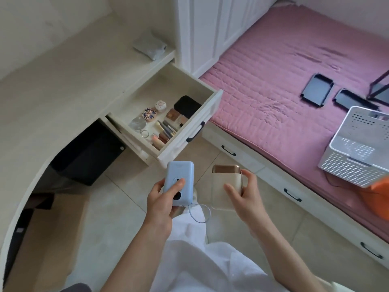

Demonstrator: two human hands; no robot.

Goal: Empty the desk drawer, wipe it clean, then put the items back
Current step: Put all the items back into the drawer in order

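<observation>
Your left hand (161, 199) grips a smooth, rounded blue power bank (179, 182); your right hand (245, 191) holds a cream rectangular device (226, 186).

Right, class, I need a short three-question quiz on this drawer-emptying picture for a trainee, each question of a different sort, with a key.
1. True or false: the open drawer has already been emptied.
2. Multiple choice: what does the left hand hold? A) a makeup brush B) a light blue device C) a black tray
3. Short answer: on what does the white perforated basket stand?

Key
1. False: brushes, round compacts and a black pouch lie in it.
2. B: the light blue device; the right hand holds a cream and gold device.
3. On the pink mattress, near two black trays.
</observation>
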